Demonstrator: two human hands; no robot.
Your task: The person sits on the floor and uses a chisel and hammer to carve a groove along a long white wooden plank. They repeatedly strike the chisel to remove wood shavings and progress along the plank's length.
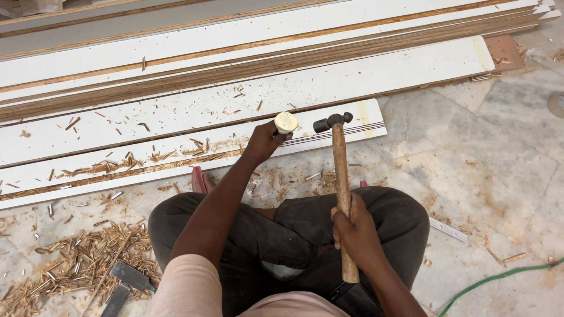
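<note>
I sit cross-legged on the floor. My left hand [263, 141] grips a chisel whose pale round wooden handle end [286, 122] points up, held against a white board [329, 132] with a groove cut along it. My right hand [354, 235] holds a hammer by its long wooden handle [341, 176]. Its dark metal head [332, 121] hovers just right of the chisel handle, close but apart from it.
Several long white and wood-edged boards [235, 53] lie stacked across the top. Wood chips and shavings [70, 264] litter the marble floor at the left, with dark metal pieces [126, 285] nearby. A green cable [499, 279] runs at the lower right. A thin metal strip [449, 230] lies by my knee.
</note>
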